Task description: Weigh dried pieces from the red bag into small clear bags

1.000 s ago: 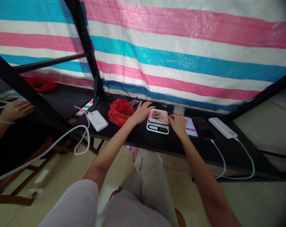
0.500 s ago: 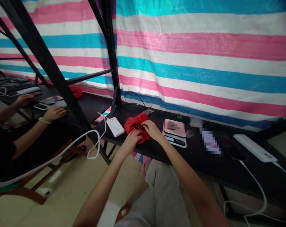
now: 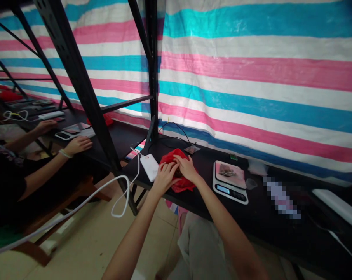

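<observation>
A red plastic bag [image 3: 184,186] lies open on the black table, with small dark brown pieces [image 3: 178,172] inside; what they are is too small to make out. My left hand [image 3: 166,177] closes on the bag's left side, fingers bent over the opening. On the far right side, my right hand [image 3: 187,168] has its fingers curled on the bag's rim. Both hands partly cover the contents. To the right sits a white digital scale [image 3: 230,193] bearing a small clear packet [image 3: 226,170]. A white power bank [image 3: 149,167] is beside the bag on the left.
Behind the bag lies a small clear packet [image 3: 192,149]. A clear plastic cup [image 3: 251,184] and a white plastic bag [image 3: 258,168] are right of the scale. A white cable [image 3: 123,177] loops past the table's left end. A co-worker's hand [image 3: 78,144] rests at the neighbouring table.
The view has shifted, so the table appears lower and further right. My hands have drawn closer together over the red bag, and its dark contents are more covered.
</observation>
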